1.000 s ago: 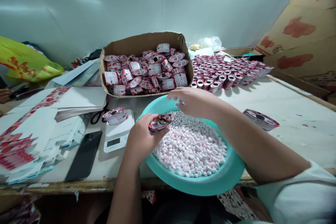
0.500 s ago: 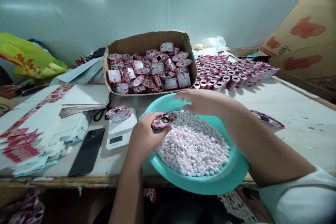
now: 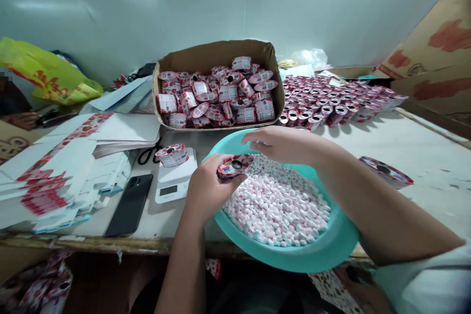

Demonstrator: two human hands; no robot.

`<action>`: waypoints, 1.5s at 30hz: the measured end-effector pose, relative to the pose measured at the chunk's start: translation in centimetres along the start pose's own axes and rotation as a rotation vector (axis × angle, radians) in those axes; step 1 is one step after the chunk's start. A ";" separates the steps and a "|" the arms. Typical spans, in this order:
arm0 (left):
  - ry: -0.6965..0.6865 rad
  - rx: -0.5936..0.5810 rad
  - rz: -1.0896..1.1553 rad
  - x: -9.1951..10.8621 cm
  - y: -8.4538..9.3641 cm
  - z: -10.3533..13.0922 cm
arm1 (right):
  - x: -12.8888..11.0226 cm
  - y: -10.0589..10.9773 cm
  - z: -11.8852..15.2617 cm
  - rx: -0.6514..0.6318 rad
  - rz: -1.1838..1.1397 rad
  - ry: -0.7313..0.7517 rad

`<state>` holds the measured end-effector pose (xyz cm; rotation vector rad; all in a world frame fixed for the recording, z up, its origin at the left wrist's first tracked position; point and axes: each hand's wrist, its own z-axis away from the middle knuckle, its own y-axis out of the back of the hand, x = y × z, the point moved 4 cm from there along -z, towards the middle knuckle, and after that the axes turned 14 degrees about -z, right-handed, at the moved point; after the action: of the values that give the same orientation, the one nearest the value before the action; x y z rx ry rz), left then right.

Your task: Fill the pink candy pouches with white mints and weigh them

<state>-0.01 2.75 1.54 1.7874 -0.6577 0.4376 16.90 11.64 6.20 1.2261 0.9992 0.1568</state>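
My left hand (image 3: 209, 186) grips a small oval red-and-white printed carton (image 3: 235, 166) at the left side of a turquoise basin (image 3: 287, 258). The carton's top faces up and has a dark round opening. Many small white and pinkish candies (image 3: 279, 206) lie in the basin. Over its back part, my right hand (image 3: 275, 141) is held palm down, close above the carton, its fingers curled in. Whatever those fingers may hold is hidden. Another oval carton (image 3: 172, 155) stands on a white digital scale (image 3: 172, 184) left of the basin.
Behind the basin, a cardboard box (image 3: 219, 48) holds many cartons; rows of upright cartons (image 3: 338, 103) stand to its right. A lone carton (image 3: 386, 171) is at right. Left are a black phone (image 3: 129, 206), scissors (image 3: 150, 153), flat cardboard pieces (image 3: 121, 135) and another person's hand (image 3: 22, 120).
The whole view has shifted slightly, with everything sitting further right. My right fingers look more curled over the carton. My left hand keeps its hold on the carton.
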 end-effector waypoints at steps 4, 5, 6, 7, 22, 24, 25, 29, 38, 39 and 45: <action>0.037 -0.015 0.098 -0.4 -0.2 0.0 | -0.8 0.0 0.2 -0.069 -0.204 0.121; 0.057 -0.004 0.119 -0.6 -0.2 0.0 | -1.3 -0.4 0.2 -0.114 -0.247 0.180; 0.080 0.015 0.134 -0.8 -0.2 0.0 | -1.7 -0.8 0.3 -0.143 -0.268 0.238; 0.104 0.042 0.144 -1.0 -0.3 0.0 | -2.1 -1.2 0.2 -0.144 -0.269 0.280; 0.016 -0.188 0.577 -4.4 3.2 -5.3 | -3.0 -2.3 -1.4 0.236 -0.223 0.247; -0.045 0.059 0.546 -6.8 5.4 -6.5 | -2.3 -2.0 -1.4 0.312 -0.217 0.180; -0.050 0.228 0.512 -8.5 6.6 -6.8 | -1.8 -2.1 -1.4 0.318 -0.243 0.144; 0.063 0.390 0.132 -14.4 9.5 -6.2 | 0.9 -3.0 -1.6 0.234 -0.486 -0.034; 0.258 -0.185 -0.303 -17.2 7.8 -5.6 | 0.0 -2.6 -2.7 0.316 -0.405 -0.030; 0.264 -0.165 -0.344 -17.1 7.9 -5.6 | -0.7 -2.3 -2.8 0.330 -0.390 0.016; 0.316 0.271 -0.476 -16.6 10.6 -4.8 | -5.6 -2.0 -4.8 0.322 -0.169 0.209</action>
<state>-19.37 8.56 1.06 1.9956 0.0572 0.4805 9.43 10.92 7.65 1.4294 1.3436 -0.0107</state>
